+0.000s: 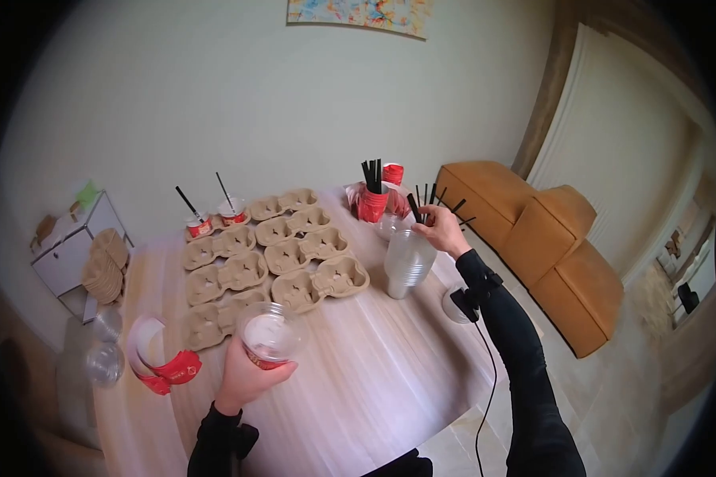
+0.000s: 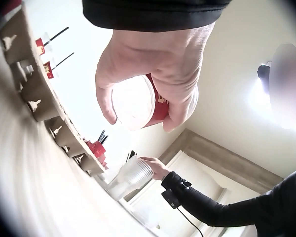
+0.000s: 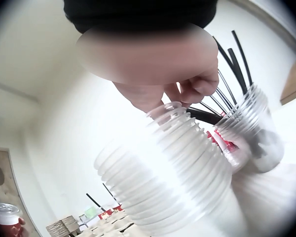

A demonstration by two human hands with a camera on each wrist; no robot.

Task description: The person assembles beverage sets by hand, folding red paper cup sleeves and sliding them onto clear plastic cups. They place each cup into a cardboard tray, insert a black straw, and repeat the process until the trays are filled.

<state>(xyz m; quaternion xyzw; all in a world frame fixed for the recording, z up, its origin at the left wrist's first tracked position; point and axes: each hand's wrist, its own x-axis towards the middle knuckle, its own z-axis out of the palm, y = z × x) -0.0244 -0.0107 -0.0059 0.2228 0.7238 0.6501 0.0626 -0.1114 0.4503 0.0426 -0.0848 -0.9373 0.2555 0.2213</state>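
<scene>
My left hand grips a clear cup with a red sleeve, thumb and fingers around its sides; in the right wrist view this cup has a clear lid on top. At the table's right side my right hand pinches a black straw with curled fingers, just above the rim of a tall stack of nested clear cups. Behind that stack, more black straws stand fanned out in another clear cup stack. The exact fingertip contact is partly hidden.
Cardboard cup carriers fill the table's middle, two cups with straws at their back left. Red sleeves and clear lids lie left. A red cup of straws stands behind; a round white object is right.
</scene>
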